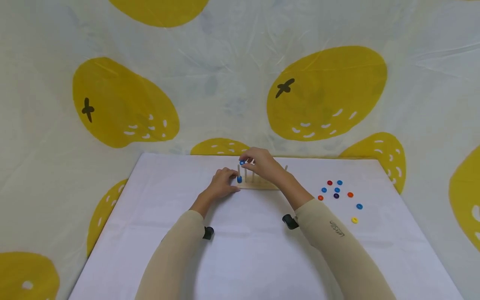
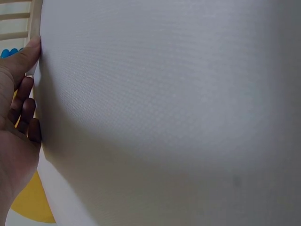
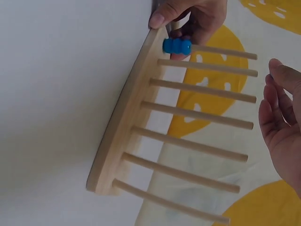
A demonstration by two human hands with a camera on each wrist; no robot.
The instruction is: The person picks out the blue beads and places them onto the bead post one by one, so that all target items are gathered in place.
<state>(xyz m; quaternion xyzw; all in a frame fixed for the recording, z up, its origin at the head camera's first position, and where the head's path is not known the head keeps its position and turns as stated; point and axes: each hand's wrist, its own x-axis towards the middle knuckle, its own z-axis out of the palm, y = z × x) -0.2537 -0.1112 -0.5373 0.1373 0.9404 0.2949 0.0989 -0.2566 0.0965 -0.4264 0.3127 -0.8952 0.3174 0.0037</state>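
Note:
A wooden peg rack [image 3: 124,132] with several upright pegs stands near the back edge of the table. Three blue beads [image 3: 177,46] are stacked at the foot of its leftmost peg. My left hand [image 1: 222,183] holds that left end of the base, thumb on the front edge and fingers round the side and back. Just above the pegs at the left, my right hand [image 1: 262,162] pinches another blue bead [image 1: 242,162]. In the right wrist view this bead is hidden behind the fingers. The right hand covers part of the rack in the head view.
Loose beads lie on the table right of the rack: several blue beads [image 1: 337,190], a red bead [image 1: 329,182], orange beads [image 1: 350,194], a dark purple bead [image 1: 336,196] and a yellow bead [image 1: 354,220]. A patterned cloth [image 1: 232,83] hangs behind the white table [image 1: 240,250].

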